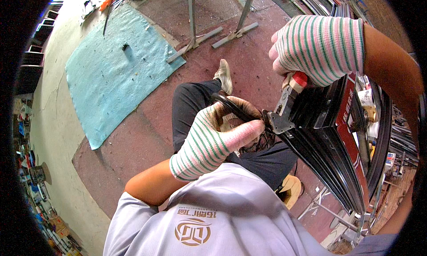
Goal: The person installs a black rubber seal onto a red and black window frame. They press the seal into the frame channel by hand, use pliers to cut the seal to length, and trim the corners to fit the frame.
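Note:
My left hand (213, 138), in a pink-and-white glove with green stripes, is closed round a dark curved strip (235, 108) that looks like rubber. The strip runs to the metal head (281, 122) of a hand tool, flat and fitted with small screws. My right hand (313, 49), in a matching glove, is closed over the tool's red and white handle (298, 82). Its grip covers most of the handle. The tool's head lies against the near end of several long black profiles (320, 145), one side of which has red film (356, 158).
A light-blue foam sheet (115, 74) lies on the dark red floor mat at left, with a small black piece (125, 47) on it. Metal stand legs (194, 45) rise beyond my foot. An orange-handled tool (106, 4) lies far left. More profiles (400, 140) crowd the right.

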`<state>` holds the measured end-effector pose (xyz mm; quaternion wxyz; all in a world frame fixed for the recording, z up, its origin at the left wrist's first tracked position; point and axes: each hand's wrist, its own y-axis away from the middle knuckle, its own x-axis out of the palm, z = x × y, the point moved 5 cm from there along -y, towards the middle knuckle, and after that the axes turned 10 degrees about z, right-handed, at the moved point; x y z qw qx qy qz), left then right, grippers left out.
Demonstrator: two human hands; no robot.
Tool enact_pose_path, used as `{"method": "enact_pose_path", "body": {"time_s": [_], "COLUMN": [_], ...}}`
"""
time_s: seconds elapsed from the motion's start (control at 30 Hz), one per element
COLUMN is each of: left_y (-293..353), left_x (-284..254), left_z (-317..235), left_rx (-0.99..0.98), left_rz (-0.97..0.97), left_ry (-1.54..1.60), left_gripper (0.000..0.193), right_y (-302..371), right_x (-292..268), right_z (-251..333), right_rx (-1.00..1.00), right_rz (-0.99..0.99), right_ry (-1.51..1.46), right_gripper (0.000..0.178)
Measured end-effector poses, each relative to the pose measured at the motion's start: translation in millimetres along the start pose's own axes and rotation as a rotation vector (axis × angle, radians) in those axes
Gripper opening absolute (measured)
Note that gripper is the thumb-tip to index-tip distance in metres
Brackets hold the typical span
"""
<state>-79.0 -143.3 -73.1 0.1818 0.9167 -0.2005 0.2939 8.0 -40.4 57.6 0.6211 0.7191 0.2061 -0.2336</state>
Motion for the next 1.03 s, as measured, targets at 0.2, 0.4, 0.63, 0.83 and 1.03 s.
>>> {"method": "enact_pose_path", "body": {"time_s": [0.2, 0.4, 0.63, 0.83, 1.03], "left_y": [2, 4, 3, 2, 4], "left_x": [1, 3, 3, 5, 8], "left_z": [-1, 1, -2, -6, -5], "left_rx": [0.015, 0.029, 0.04, 0.076, 0.114], "left_rz": [0.01, 0.071, 0.049, 0.022, 0.001], "left_ry": [0.007, 0.009, -0.017, -0.003, 0.006], "left_gripper": [0.023, 0.022, 0.023, 0.023, 0.018], "right_y": [0, 1, 10, 14, 24], "right_x": [-2, 18, -12, -19, -21], "right_z": [13, -6, 4, 6, 5], "right_rx": [0.203, 0.154, 0.16, 0.154, 0.149], "right_rz": [0.092, 0.086, -0.169, -0.221, -0.129], "right_ry": [0.187, 0.17, 0.261, 0.345, 0.325], "right_gripper": [0.018, 0.016, 0.013, 0.011, 0.018]}}
